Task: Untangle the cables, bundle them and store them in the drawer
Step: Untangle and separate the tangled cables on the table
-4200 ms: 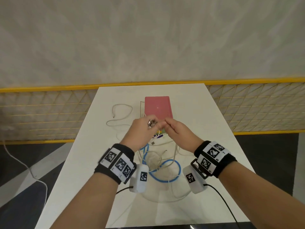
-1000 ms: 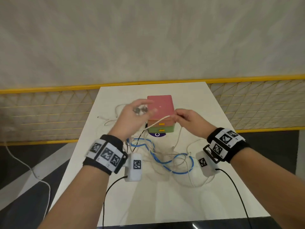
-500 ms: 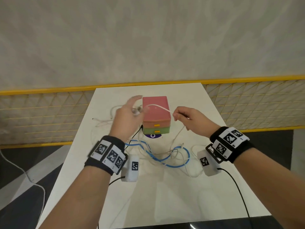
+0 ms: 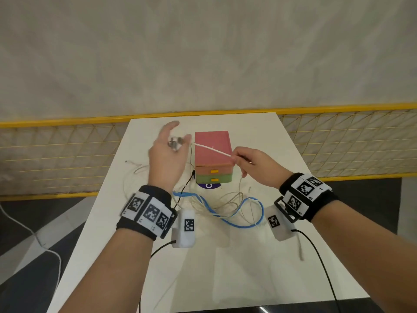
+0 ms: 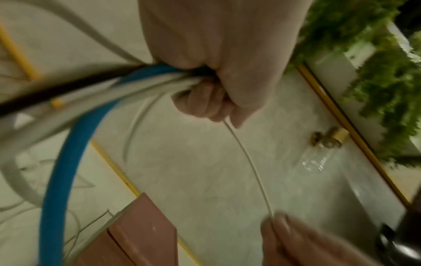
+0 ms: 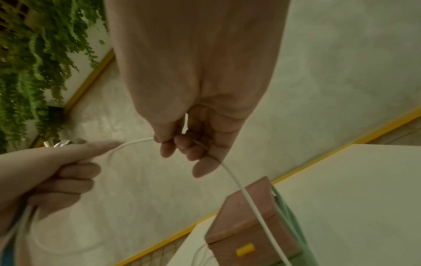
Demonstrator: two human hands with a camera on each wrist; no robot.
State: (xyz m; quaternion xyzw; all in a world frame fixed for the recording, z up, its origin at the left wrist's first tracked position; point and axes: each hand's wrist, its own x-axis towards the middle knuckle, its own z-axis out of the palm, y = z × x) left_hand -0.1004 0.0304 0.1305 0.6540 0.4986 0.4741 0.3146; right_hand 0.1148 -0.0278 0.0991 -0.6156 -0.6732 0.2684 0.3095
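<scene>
My left hand is raised left of the drawer box and grips a bunch of blue, black and white cables, with metal plugs showing at its fingers. A thin white cable runs taut from it across the pink top of the drawer box to my right hand, which pinches it between thumb and fingers. The remaining cables, blue and white, lie tangled on the white table in front of the box. Both yellow-handled drawers look closed.
A loose white cable end trails on the table to the left of my left hand. A yellow mesh railing runs behind the table. The wrist camera leads hang over the near table edge.
My hands have drawn apart from the tangle. The left hand rose up and to the left, and the white cable is now stretched tight between both hands over the box.
</scene>
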